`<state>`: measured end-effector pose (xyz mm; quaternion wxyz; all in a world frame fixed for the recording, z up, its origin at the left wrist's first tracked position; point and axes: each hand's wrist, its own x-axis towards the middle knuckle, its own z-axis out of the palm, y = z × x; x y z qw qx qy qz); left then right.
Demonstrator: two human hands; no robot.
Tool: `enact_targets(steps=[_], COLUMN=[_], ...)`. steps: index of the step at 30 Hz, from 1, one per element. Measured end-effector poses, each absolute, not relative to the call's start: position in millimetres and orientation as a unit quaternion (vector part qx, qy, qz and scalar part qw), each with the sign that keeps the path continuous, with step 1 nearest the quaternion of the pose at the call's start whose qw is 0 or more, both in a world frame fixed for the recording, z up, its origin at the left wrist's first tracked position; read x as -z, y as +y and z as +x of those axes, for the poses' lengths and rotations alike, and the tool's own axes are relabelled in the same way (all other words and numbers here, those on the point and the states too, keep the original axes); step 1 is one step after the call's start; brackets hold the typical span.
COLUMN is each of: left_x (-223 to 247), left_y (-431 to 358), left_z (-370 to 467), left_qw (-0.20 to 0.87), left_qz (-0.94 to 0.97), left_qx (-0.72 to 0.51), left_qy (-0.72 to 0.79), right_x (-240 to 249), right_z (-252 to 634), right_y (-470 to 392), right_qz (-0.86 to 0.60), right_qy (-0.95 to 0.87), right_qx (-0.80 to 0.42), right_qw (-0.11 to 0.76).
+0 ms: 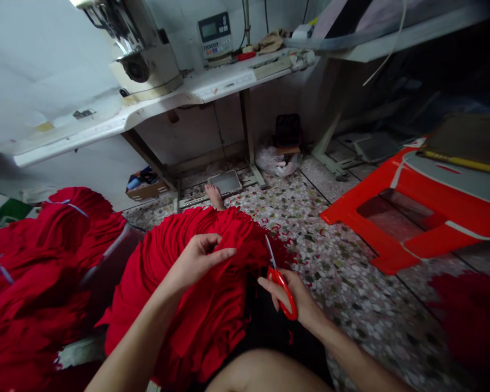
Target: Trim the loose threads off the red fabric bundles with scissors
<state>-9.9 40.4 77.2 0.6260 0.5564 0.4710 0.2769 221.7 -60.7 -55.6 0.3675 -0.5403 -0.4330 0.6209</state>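
Observation:
A big bunch of red fabric pieces (147,283), stacked in many folded layers, lies across my lap. Over its top is my left hand (198,258), thumb stretched out and apart from the bent index finger; the other fingers are partly hidden, and no piece shows pinched between thumb and index. My right hand (296,296) grips a pair of scissors (283,294) by the red handles, just right of the bunch. The narrow blades point up and away from me and appear closed. Small red trimmings (275,226) are scattered on the floor beyond the scissors.
Tied red fabric bundles (32,261) are heaped at left. Ahead stands a sewing machine (142,60) on a white table (212,90), with a control panel (215,35). A bare foot rests by the pedal (224,182). An orange stool (375,218) is at right.

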Motion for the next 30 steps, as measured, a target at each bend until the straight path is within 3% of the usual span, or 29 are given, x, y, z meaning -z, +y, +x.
enact_targets(steps=[11, 16, 30], left_x=[-54, -56, -54], left_y=[21, 20, 24], left_z=[-6, -5, 0], left_qw=[0.708, 0.706, 0.701], left_qz=[0.446, 0.476, 0.506], left_qx=[-0.245, -0.21, -0.169], left_qy=[0.489, 0.48, 0.474], right_x=[30, 30, 52], right_z=[229, 219, 210], right_y=[-81, -72, -77], right_qz=[-0.462, -0.454, -0.514], right_qy=[-0.619, -0.65, -0.516], right_qx=[-0.577, -0.549, -0.616], right_qw=[0.264, 0.265, 0.3])
